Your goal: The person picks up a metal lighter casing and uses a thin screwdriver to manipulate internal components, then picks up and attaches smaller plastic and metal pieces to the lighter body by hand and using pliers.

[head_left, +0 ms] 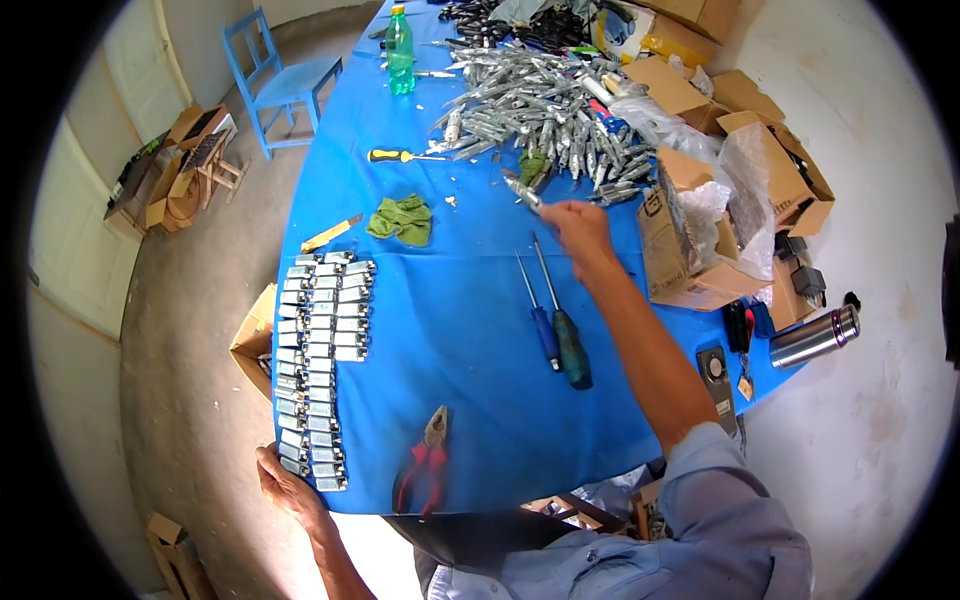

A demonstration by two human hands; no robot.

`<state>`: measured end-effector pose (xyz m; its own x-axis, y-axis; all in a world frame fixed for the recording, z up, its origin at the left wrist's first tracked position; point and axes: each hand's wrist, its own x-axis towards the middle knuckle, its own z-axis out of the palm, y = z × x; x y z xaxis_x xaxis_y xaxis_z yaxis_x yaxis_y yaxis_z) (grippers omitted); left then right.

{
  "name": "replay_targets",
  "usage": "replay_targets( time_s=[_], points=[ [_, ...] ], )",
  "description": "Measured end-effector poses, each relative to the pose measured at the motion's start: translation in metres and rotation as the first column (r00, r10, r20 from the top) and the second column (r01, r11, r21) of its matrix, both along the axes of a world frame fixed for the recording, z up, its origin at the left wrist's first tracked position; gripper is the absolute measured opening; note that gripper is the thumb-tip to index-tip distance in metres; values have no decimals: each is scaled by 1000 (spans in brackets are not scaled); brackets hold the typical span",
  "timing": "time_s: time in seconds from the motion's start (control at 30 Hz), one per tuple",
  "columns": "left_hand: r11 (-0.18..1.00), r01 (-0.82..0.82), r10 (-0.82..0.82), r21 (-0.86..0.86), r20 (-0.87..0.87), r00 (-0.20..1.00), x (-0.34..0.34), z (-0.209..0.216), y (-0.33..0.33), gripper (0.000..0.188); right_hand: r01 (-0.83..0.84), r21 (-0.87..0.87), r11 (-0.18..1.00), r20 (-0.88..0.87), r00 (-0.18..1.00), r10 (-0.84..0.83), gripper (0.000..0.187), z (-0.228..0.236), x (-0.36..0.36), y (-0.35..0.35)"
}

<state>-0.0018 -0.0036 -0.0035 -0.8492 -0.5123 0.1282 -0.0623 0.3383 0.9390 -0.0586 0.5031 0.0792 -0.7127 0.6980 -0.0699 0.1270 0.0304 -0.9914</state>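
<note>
My right hand (580, 232) reaches to the far side of the blue table and is closed on a slim silver pen-like piece (522, 192), its tip pointing away to the left. Just beyond it lies a big heap of similar silver pieces (545, 110). My left hand (288, 486) rests at the table's near left edge, fingers apart and holding nothing, beside the lower end of some rows of small flat silver metal pieces (320, 365) with dark ends. Between my hands lie red-handled pliers (428, 460), a green-handled screwdriver (572, 350) and a thinner blue-handled screwdriver (545, 338).
A green cloth (401, 220), a utility knife (331, 233), a yellow screwdriver (392, 156) and a green bottle (400, 55) lie or stand leftward. Cardboard boxes (690, 285) and a steel flask (815, 336) occupy the right. A blue chair (285, 85) stands beyond the left edge.
</note>
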Motion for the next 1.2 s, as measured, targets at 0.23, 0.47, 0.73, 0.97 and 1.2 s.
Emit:
replay_targets(
  time_s=[0.23,0.47,0.73,0.97,1.2],
  points=[
    [1000,21,-20,11,-60,998,-3,-4,0,64,-296,-521,801,-229,952,203,13,19,158,-65],
    [992,-68,47,-107,-186,981,8,-1,-13,61,-389,-673,630,-318,920,228,11,15,259,-129],
    [832,504,-492,231,-113,863,134,98,69,37,-556,-784,276,-499,829,253,10,5,314,-177],
    [401,623,-723,672,-186,665,176,118,115,32,-542,-838,67,-498,809,311,14,1,331,-205],
    [439,624,-734,646,-142,664,179,110,120,22,-540,-585,606,-36,763,645,29,-8,334,-192]
  ],
)
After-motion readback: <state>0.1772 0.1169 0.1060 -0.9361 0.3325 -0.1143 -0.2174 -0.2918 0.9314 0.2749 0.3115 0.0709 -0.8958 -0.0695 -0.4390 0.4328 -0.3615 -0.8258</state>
